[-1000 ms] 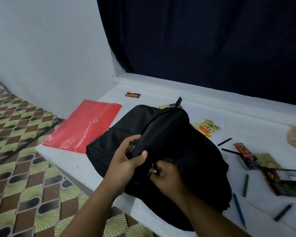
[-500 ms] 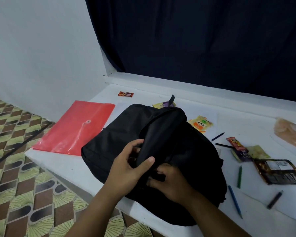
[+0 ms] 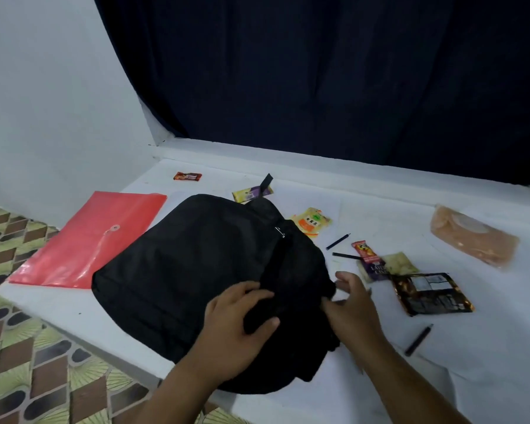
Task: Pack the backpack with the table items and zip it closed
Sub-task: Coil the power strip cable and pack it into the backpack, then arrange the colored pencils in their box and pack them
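White covers the surface point(image 3: 380, 215), which runs back to a low white ledge under a dark navy curtain point(image 3: 318, 71). A pale wall point(image 3: 49, 102) closes the left side, and the floor point(image 3: 28, 362) beside the near edge is tiled in a brown and yellow-green pattern.

The black backpack point(image 3: 172, 276) lies on the near middle of the surface, its top loop pointing toward the curtain and a metal zipper pull point(image 3: 279, 231) showing on its upper right side. The left hand point(image 3: 239, 319) grips a fold of the backpack's fabric, fingers over it and thumb underneath. The right hand point(image 3: 352, 304) pinches the backpack's right edge with its thumb side while the other fingers spread loosely above the surface.

A red envelope folder point(image 3: 89, 240) lies flat left of the backpack, partly tucked beneath it. Behind the backpack sit a small red snack bar point(image 3: 187, 176), a yellow and purple wrapper point(image 3: 251, 193) and a yellow packet point(image 3: 311, 221). To the right are two dark pens point(image 3: 338, 241), a red snack stick point(image 3: 364, 250), a pale snack packet point(image 3: 389, 266), a dark glossy packet point(image 3: 432, 293), another dark pen point(image 3: 419, 339), and, well apart near the back, a tan bag point(image 3: 471, 237).
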Demonstrator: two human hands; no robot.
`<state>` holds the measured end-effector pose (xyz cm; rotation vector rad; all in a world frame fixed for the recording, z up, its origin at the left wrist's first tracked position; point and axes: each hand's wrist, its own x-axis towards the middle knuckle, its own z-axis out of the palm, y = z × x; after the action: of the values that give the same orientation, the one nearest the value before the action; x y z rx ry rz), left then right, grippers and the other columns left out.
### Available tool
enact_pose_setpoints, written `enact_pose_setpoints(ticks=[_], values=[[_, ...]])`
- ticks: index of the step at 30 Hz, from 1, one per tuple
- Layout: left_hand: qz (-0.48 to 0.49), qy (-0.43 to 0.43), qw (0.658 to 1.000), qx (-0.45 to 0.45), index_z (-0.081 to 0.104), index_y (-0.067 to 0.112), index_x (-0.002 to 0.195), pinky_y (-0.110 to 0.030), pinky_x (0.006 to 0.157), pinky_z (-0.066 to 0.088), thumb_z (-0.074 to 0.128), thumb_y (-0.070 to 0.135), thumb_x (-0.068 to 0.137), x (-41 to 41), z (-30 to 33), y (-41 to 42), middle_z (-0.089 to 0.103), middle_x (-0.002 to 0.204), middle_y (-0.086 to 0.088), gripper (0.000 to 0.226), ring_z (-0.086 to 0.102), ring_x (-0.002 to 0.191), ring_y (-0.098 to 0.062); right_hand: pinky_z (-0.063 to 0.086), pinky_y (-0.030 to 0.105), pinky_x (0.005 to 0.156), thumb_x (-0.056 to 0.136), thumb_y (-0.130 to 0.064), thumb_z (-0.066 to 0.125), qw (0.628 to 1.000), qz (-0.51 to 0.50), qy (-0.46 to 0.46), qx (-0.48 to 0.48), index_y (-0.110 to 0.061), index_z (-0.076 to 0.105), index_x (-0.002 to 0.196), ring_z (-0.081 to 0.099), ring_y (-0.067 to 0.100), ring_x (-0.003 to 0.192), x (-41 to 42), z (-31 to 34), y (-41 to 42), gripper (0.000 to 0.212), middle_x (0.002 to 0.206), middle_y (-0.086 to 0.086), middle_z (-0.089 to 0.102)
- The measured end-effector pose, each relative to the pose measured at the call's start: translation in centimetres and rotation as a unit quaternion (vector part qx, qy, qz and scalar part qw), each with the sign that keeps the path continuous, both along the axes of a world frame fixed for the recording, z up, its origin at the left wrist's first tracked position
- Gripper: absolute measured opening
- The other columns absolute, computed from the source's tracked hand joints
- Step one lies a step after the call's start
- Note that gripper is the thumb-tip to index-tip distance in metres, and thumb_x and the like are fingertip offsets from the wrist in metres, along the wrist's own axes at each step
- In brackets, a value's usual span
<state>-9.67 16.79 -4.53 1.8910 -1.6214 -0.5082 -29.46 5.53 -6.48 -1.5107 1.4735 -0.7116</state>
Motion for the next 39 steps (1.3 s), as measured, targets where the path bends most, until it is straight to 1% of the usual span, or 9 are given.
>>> enact_pose_setpoints(ticks=[6,11,14,19,26,30,34,36,39], values=[[-0.02,-0.165,0.966,0.196,0.011,0.044,0.155,-0.056,0.116,-0.017,0.038,0.101,0.057,-6.5,-2.1,-0.7,-0.002,0.168,0.001,0.116,-0.029,0.149,-0.035,0.059,0.033,0.075,0.09,-0.005,0.066,0.962,-0.01,-0.236,0.136,-0.023,0.058,0.113,0.07,0.022,0.096,-2.2,-0.1,-0.3,0.03,0.12,0.007,0.065],[0.043,-0.199,0.961,0.186,0.039,0.034,0.145,-0.065,0.117,0.006,0.023,0.073,0.078,-8.2,-3.2,-1.2,0.028,0.163,-0.005,0.08,0.009,0.153,-0.04,0.059,0.031,0.079,0.092,0.001,0.064,0.924,0.028,-0.322,0.203,-0.009,0.053,0.13,0.069,0.025,0.101,-4.2,-0.5,0.5,0.041,0.122,0.013,0.063],[0.071,-0.189,0.971,0.125,0.056,0.021,0.115,-0.062,0.109,0.03,0.041,0.047,0.097,-8.5,-3.1,-1.5,0.066,0.123,-0.011,0.036,0.059,0.12,-0.036,0.059,0.034,0.087,0.091,-0.003,0.067,0.919,0.07,-0.317,0.224,-0.015,0.053,0.129,0.068,0.024,0.107,-5.7,-1.0,1.4,0.042,0.125,0.01,0.061],[0.158,-0.041,0.986,-0.03,0.051,0.018,0.101,-0.031,0.05,0.044,0.054,0.024,0.101,-7.9,-0.6,-1.6,0.06,0.07,0.004,0.006,0.059,0.058,-0.016,0.057,0.036,0.094,0.082,-0.023,0.076,0.922,0.129,-0.277,0.239,-0.029,0.053,0.126,0.065,0.022,0.114,-6.6,-1.4,2.7,0.05,0.13,0.005,0.057],[0.082,0.062,0.992,-0.069,0.061,0.028,0.104,-0.013,0.061,0.05,0.07,0.014,0.092,-5.8,3.5,0.1,0.071,0.081,0.011,0.021,0.068,0.076,-0.001,0.054,0.051,0.097,0.057,-0.063,0.087,0.842,0.147,-0.394,0.339,-0.024,0.045,0.143,0.068,0.033,0.11,-0.3,1.9,1.5,0.104,0.136,0.005,0.061],[0.01,0.097,0.995,-0.026,0.06,0.035,0.126,-0.026,0.09,0.054,0.071,0.037,0.09,-3.3,3.5,1.4,0.069,0.113,0.022,0.037,0.065,0.106,0.001,0.059,0.045,0.086,0.068,-0.044,0.087,0.891,0.089,-0.315,0.314,-0.018,0.071,0.114,0.073,0.025,0.096,3.6,3.9,1.6,0.055,0.101,0.004,0.078],[-0.044,0.05,0.998,0.01,0.036,0.044,0.146,-0.019,0.106,0.041,0.08,0.072,0.062,-0.2,3.7,2.4,0.047,0.142,0.028,0.099,0.046,0.129,0.009,0.058,0.033,0.065,0.082,-0.008,0.072,0.904,-0.001,-0.341,0.259,-0.008,0.069,0.101,0.072,0.027,0.082,7.2,5.0,1.1,0.019,0.093,0.012,0.074],[-0.018,0.047,0.999,-0.006,0.027,0.044,0.15,-0.009,0.102,0.039,0.09,0.057,0.059,0.7,4.2,2.6,0.044,0.139,0.034,0.111,0.045,0.125,0.015,0.057,0.033,0.063,0.083,-0.003,0.068,0.907,0.002,-0.357,0.222,-0.01,0.066,0.106,0.071,0.027,0.083,9.7,6.4,0.8,0.024,0.095,0.013,0.073],[0.1,0.019,0.983,-0.151,0.05,0.033,0.133,-0.006,0.078,0.047,0.08,0.012,0.077,3.9,5.8,2.1,0.065,0.106,0.028,0.067,0.063,0.095,0.012,0.06,0.038,0.069,0.085,-0.007,0.071,0.905,0.035,-0.382,0.184,-0.01,0.061,0.116,0.073,0.028,0.09,13.4,8.7,0.6,0.032,0.104,0.013,0.073]])
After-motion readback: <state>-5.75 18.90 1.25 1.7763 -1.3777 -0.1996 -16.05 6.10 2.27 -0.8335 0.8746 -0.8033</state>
